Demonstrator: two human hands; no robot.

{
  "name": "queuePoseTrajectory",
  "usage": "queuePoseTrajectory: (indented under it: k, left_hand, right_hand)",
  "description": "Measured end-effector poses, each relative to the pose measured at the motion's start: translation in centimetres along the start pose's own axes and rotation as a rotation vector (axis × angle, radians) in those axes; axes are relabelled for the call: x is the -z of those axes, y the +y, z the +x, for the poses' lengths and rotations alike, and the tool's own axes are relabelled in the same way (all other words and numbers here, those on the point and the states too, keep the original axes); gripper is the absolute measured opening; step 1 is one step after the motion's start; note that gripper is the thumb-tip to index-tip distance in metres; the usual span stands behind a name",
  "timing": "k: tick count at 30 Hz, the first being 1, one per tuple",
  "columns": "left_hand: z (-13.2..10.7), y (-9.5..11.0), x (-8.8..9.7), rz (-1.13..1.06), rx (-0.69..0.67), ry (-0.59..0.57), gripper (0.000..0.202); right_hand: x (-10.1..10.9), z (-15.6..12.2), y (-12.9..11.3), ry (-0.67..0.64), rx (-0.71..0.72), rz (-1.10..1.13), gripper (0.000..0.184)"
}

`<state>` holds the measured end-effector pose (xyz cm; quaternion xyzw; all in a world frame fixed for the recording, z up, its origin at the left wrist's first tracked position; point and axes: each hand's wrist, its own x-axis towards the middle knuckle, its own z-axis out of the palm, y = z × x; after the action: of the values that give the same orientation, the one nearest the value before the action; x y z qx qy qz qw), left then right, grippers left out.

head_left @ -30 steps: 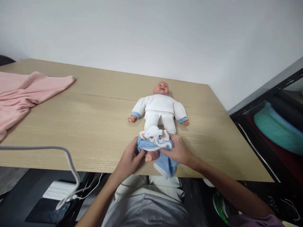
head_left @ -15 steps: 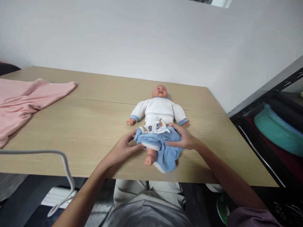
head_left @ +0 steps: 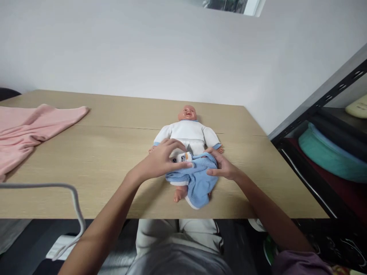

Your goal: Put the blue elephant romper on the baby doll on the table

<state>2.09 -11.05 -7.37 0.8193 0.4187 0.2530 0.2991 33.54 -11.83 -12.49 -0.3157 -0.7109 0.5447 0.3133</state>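
A baby doll (head_left: 187,130) in a white top with blue cuffs lies on its back on the table, head away from me. Blue terry doll pants (head_left: 200,183) with a white eye-patterned band are bunched around its legs. One bare foot pokes out of the left leg opening, while the other leg is mostly hidden by cloth. My left hand (head_left: 162,160) is over the left side of the waistband, thumb and fingers apart. On the right side, my right hand (head_left: 225,166) grips the pants' waist edge.
Pink cloth (head_left: 31,130) lies at the left of the wooden table (head_left: 114,152). A grey cable (head_left: 75,194) arches over the front left edge. At the right stands a black shelf rack (head_left: 312,181) holding a teal item (head_left: 329,152).
My left hand has lifted off the pants' left edge and moved inward over the waistband. The right hand stays at the right side. The view has tilted slightly.
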Motion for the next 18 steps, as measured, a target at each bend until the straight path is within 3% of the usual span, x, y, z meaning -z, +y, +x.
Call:
queuePoseTrajectory:
  k: [4, 5, 7, 9, 13, 16, 18]
  left_hand:
    - [6.0, 1.1, 0.8, -0.038, -0.049, -0.546, 0.045]
    - [7.3, 1.2, 0.9, -0.091, -0.072, -0.637, 0.042]
    - [9.2, 1.1, 0.9, -0.209, -0.135, -0.720, 0.037]
    - [10.0, 0.7, 0.4, -0.305, -0.173, -0.731, 0.037]
    - [9.9, -0.9, -0.9, -0.510, -0.114, -0.771, 0.050]
    - [9.4, -2.1, -1.3, -0.549, -0.039, -0.924, 0.052]
    - [9.2, -2.4, -1.1, -0.513, -0.014, -1.011, 0.045]
  right_hand:
    - [-0.3, -0.1, -1.0, -0.059, -0.073, -0.176, 0.060]
    - [-0.4, -0.1, -1.4, -0.093, -0.097, -0.207, 0.055]
    - [-0.9, -0.3, -1.9, -0.135, -0.128, -0.226, 0.047]
    - [-1.3, -0.4, -1.9, -0.116, -0.112, -0.168, 0.044]
    - [-1.7, -0.5, -0.8, 0.050, -0.036, 0.006, 0.048]
    - [-1.8, -0.5, -0.3, 0.116, -0.059, 0.027, 0.050]
    - [-1.9, -0.6, -0.5, 0.082, -0.095, -0.009, 0.047]
